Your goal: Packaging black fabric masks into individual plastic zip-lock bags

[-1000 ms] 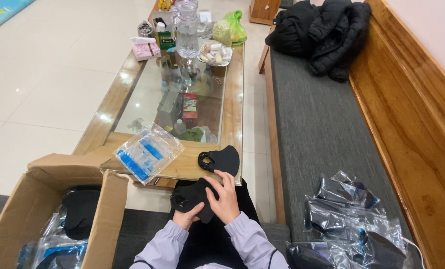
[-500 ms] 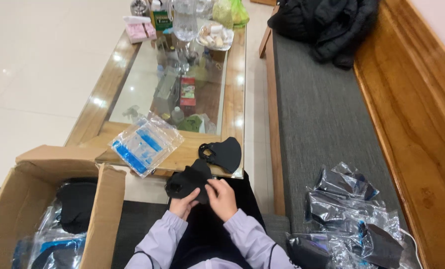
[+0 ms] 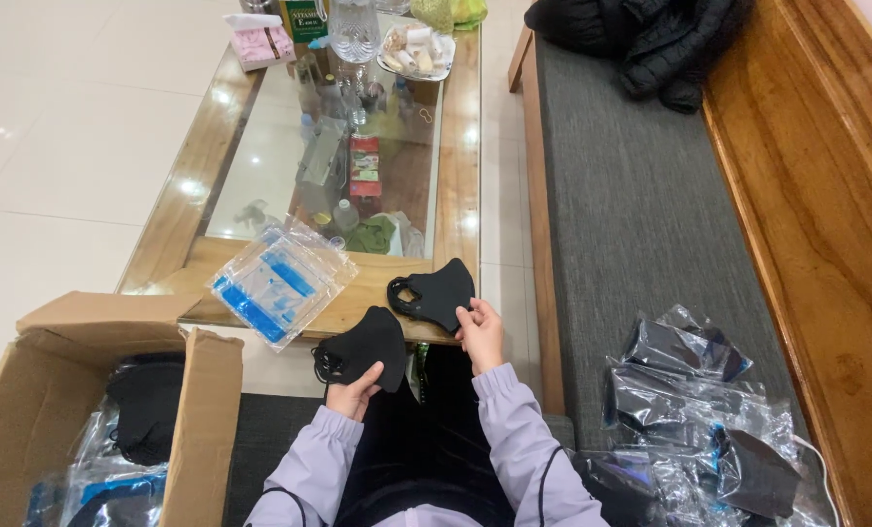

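Low in the middle of the frame my left hand [image 3: 355, 393] is closed on a black face mask [image 3: 366, 345], thumb on top, holding it just off the near edge of the counter [image 3: 202, 161]. To its right, my right hand [image 3: 481, 332] pinches the lower corner of a second black mask [image 3: 436, 291], which lies on the counter's wooden edge with its ear loops pointing left. Left of both masks, a stack of clear packets with blue print [image 3: 278, 281] rests on the same near edge, partly over the glass top. In the lower left of the frame an open cardboard box [image 3: 202, 410] holds more black masks and plastic wrappers. At the lower right, a heap of clear bagged masks [image 3: 694, 410] sits on the grey bench cushion [image 3: 631, 215] beside me. In the upper right of the frame a black padded jacket [image 3: 641, 34] lies bundled on the far end of that cushion.
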